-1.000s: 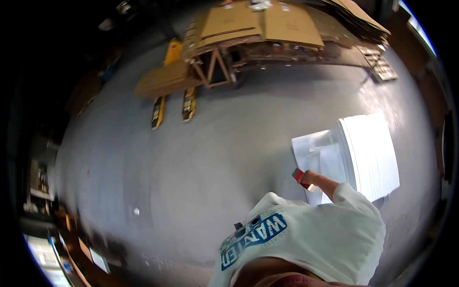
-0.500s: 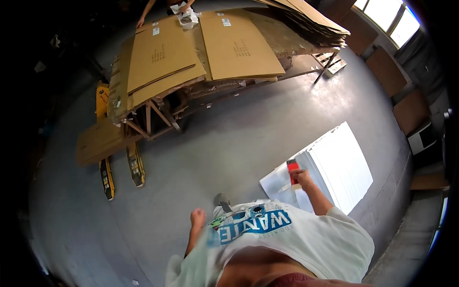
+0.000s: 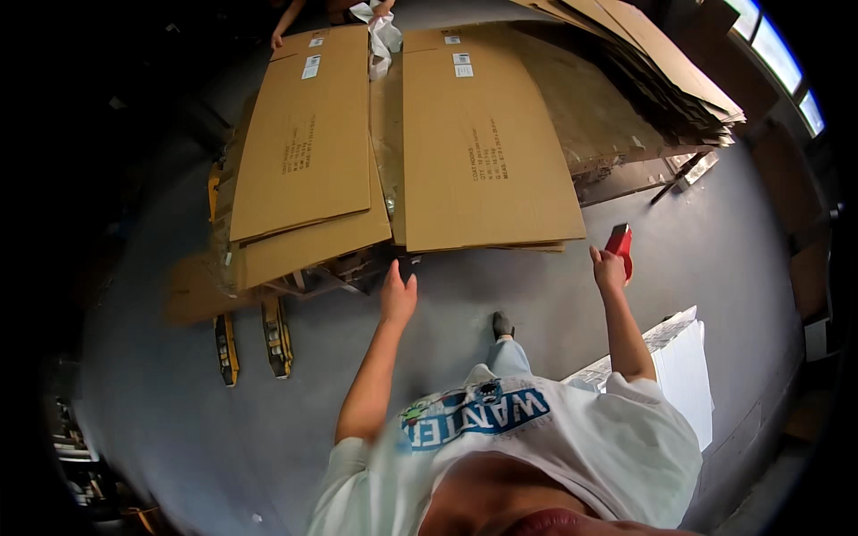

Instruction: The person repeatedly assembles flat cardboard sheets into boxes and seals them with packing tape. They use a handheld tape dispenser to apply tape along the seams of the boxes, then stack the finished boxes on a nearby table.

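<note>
My right hand point(image 3: 610, 266) is closed round a red hand tool point(image 3: 622, 250) with a grey end, whose exact kind I cannot make out. It is held out over the floor, right of the table's near edge. My left hand point(image 3: 398, 293) reaches forward with thumb and fingers apart, just below the near edges of the cardboard sheets. Whether its fingertips touch anything is unclear. On the table lie two stacks of flat cardboard cartons, a left stack point(image 3: 308, 143) and a right stack point(image 3: 483, 152), both with white labels at the far end.
Across the table, another person's hand point(image 3: 277, 41) rests by the left stack, near crumpled white wrapping point(image 3: 382, 45). More flattened cardboard point(image 3: 661, 58) is piled at the far right. White sheets point(image 3: 684, 375) lie on the floor at my right. Yellow pallet-truck forks point(image 3: 277, 344) stick out at left.
I have come closer to the table. My left hand has reached forward to the cardboard edges. My right hand has swung forward with the red tool, away from the white sheets.
</note>
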`<state>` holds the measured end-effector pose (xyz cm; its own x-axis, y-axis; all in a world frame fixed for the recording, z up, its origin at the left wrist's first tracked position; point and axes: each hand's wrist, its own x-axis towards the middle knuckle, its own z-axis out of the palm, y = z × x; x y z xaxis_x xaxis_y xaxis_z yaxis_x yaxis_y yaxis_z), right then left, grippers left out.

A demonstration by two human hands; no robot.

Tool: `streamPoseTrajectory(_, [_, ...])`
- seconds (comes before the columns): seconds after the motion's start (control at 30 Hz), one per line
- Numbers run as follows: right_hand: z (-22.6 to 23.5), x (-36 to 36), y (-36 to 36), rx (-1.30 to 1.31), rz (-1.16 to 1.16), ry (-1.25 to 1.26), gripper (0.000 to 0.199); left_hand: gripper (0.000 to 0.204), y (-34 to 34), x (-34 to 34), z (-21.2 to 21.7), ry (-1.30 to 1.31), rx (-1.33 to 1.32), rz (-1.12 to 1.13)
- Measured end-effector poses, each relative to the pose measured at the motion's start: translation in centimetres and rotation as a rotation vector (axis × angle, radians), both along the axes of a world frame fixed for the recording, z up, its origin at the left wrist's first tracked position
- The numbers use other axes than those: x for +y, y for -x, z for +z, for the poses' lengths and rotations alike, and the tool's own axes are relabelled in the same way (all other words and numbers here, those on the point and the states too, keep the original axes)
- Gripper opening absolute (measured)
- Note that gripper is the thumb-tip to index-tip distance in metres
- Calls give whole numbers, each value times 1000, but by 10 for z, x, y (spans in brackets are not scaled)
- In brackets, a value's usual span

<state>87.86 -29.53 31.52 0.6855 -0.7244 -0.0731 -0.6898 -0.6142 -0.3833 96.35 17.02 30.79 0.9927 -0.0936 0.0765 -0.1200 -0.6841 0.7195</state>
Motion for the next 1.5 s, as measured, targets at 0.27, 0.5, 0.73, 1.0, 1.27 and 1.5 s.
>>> streamPoseTrajectory(0.27, [-8,-27,-113,346,158,5,67,75,-87,-97,-15,-381,247,177])
streamPoseTrajectory(0.5, [36,-63,-88,26,130,-428,48,68,-62,-104,-11,-478,188,186])
streamPoseTrajectory(0.73, [154,-105,-23,-611,60,-887,28,49,-89,-93,46,-70,31,330])
streamPoseTrajectory(1.0, [-2,-106,5,-346,136,-598,41,46,-256,33,22,950,293,1068])
streamPoseTrajectory(1.27, [-19,-91,-44,-213,101,-104,28,13,-280,24,23,1088,361,1271])
streamPoseTrajectory(1.5, [41,38,-224,-611,480,-399,19,21,-299,29,99,1345,200,732])
